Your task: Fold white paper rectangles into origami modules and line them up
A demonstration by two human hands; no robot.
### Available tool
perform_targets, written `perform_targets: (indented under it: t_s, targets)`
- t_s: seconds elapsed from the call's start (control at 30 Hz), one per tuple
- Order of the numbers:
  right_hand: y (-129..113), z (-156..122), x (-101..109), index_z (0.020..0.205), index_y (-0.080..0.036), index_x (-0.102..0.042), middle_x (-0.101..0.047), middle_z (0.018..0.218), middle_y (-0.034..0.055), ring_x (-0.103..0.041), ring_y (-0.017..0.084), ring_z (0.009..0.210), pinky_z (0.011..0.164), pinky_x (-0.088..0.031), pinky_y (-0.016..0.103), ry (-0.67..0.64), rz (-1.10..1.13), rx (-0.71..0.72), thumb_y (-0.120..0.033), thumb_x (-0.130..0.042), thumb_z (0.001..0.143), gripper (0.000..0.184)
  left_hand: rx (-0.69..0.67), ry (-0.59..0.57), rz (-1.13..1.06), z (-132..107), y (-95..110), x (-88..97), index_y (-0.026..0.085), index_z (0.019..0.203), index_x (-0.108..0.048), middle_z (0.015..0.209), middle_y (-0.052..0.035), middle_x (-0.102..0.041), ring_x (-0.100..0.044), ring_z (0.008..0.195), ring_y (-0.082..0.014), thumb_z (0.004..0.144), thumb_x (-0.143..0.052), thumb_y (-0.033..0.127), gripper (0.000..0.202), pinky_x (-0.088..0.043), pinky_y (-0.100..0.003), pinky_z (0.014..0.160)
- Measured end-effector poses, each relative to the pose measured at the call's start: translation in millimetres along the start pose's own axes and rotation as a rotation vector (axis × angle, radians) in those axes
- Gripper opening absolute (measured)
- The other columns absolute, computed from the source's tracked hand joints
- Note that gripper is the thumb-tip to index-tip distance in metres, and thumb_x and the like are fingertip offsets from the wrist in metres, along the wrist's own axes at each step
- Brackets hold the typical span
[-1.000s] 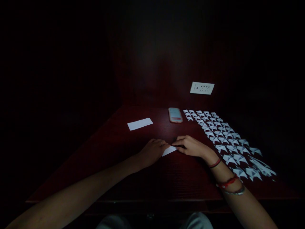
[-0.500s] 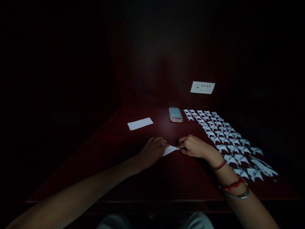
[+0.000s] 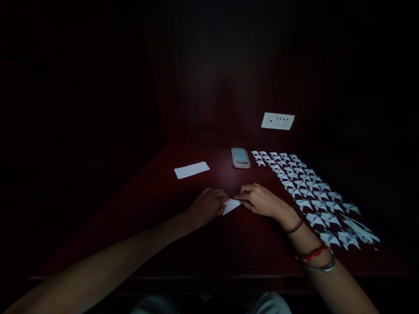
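Note:
A small folded piece of white paper (image 3: 231, 206) lies on the dark red table between my hands. My left hand (image 3: 209, 204) holds its left side, fingers closed over it and pressed toward the tabletop. From the right, my right hand (image 3: 257, 199) presses its fingertips on the paper's upper right edge, the fingers bent together. Part of the paper is hidden under the fingers of both hands. Bracelets circle my right wrist and forearm.
A stack of white paper strips (image 3: 191, 170) lies beyond my left hand. A phone (image 3: 240, 158) rests near the wall. Rows of folded white paper shapes (image 3: 304, 192) cover the right side, beside loose thin paper strips (image 3: 360, 229). A socket plate (image 3: 278, 121) is on the wall.
My right hand has moved left along the paper's upper edge, closer to my left hand. My left hand stays almost in place on the paper.

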State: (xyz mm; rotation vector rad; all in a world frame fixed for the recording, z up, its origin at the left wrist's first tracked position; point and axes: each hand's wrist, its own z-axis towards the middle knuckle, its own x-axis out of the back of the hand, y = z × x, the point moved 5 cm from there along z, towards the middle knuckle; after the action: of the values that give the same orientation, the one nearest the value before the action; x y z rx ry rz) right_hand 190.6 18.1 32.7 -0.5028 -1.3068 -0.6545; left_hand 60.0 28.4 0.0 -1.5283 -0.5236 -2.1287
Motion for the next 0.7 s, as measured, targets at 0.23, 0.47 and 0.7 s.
perform_targets:
  t_s: [0.23, 0.47, 0.7]
  targets:
    - [-2.5, 3.5, -10.1, 0.087, -0.019, -0.062, -0.055, 0.081, 0.0032, -0.051, 0.013, 0.077, 0.071, -0.035, 0.027, -0.046, 0.064, 0.040, -0.015, -0.043, 0.075, 0.022, 0.032, 0.016, 0.050, -1.4, -0.1, 5.6, 0.019, 0.098, -0.051, 0.105, -0.0042, -0.049, -0.043, 0.100, -0.0195, 0.080, -0.042, 0.024, 0.021, -0.029, -0.036, 0.084]
    - [2.1, -2.9, -4.9, 0.076, -0.017, -0.063, -0.058, 0.077, 0.0022, -0.051, 0.012, 0.070, 0.067, -0.035, 0.024, -0.105, 0.063, 0.055, -0.016, -0.046, 0.073, 0.017, 0.056, 0.022, 0.106, -3.3, -2.7, 5.3, 0.018, 0.093, -0.053, 0.102, -0.0048, -0.049, -0.043, 0.099, -0.0208, 0.080, -0.044, 0.027, 0.019, -0.028, -0.037, 0.085]
    - [5.0, -5.9, -2.1, 0.069, -0.017, -0.064, -0.060, 0.075, 0.0028, -0.051, 0.012, 0.070, 0.067, -0.034, 0.025, -0.147, 0.043, 0.037, -0.013, -0.047, 0.070, 0.018, 0.075, 0.017, 0.147, -3.7, -2.9, 2.3, 0.017, 0.094, -0.053, 0.100, -0.0054, -0.050, -0.043, 0.098, -0.0210, 0.080, -0.043, 0.026, 0.020, -0.028, -0.037, 0.085]
